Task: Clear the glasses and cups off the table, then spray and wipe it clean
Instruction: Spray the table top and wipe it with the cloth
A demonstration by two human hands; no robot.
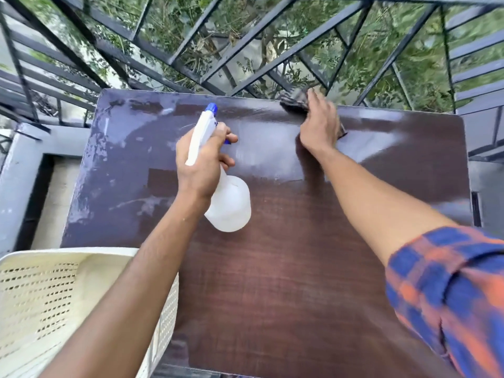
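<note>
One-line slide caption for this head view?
Left hand holds a white spray bottle above the brown table while right hand presses a dark cloth at its far edge.

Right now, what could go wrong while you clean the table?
The cloth under the right hand is at the far edge of the table, so a hard push might send it through the railing. The left hand holds the spray bottle tilted above the table; it could slip or drip.
</note>
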